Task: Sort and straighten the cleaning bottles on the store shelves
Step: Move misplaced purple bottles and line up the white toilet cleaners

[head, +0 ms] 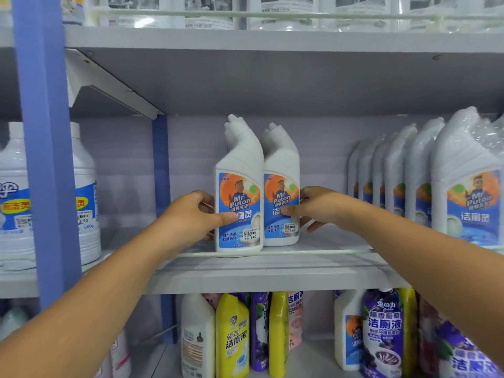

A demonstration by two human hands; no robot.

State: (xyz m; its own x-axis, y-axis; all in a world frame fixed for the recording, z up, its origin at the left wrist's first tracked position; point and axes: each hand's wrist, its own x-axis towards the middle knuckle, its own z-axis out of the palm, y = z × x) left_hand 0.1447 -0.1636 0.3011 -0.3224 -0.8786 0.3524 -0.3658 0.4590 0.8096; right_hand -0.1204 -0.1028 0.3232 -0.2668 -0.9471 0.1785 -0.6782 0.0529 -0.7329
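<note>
Straightening step: left hand [195, 214] grips left bottle [238, 203], right hand [313, 207] grips right bottle [282, 197], both upright, touching, between hands. Next, probably: square labels forward.

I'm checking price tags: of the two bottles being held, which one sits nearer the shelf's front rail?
The left bottle, gripped by the left hand; its base reaches the rail, unlike its neighbour's.
</note>
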